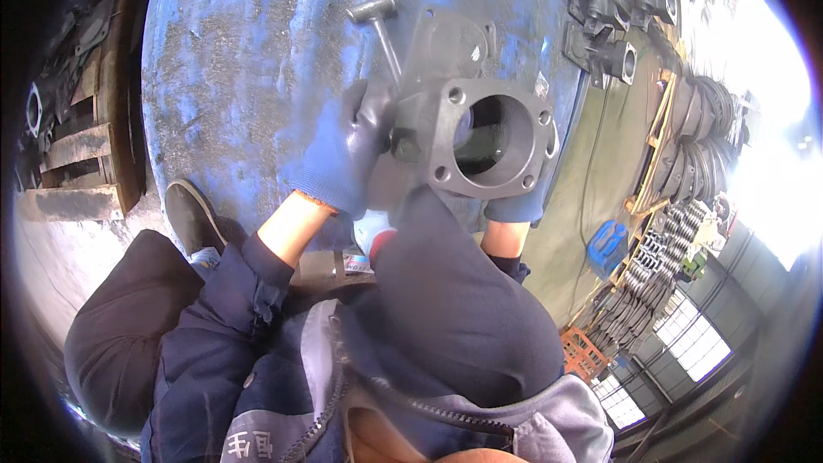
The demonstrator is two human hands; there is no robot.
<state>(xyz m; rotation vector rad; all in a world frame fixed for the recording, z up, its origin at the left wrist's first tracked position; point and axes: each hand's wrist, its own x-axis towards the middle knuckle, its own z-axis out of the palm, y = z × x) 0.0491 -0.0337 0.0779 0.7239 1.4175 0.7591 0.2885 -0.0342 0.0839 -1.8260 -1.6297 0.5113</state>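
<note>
A dark grey metal casting (437, 111) with a square bolt-holed flange and a large round bore is tilted up over the worn blue work surface. My left hand (347, 141), in a blue glove with a dark palm, is closed at the casting's left side. Under the lower right of the flange is my gloved right hand (514, 206), holding the casting from below; its fingers are hidden behind the metal. Just beyond my left hand is a hammer (374, 10), whose handle runs down toward that hand and the casting. The handle's lower end is hidden.
The blue work surface (231, 60) is scuffed. More castings (604, 0) stand at the far right, and a wooden pallet (77, 154) with metal parts is on the left. A blue plastic container (607, 244) and stacked metal parts (656, 261) are to the right.
</note>
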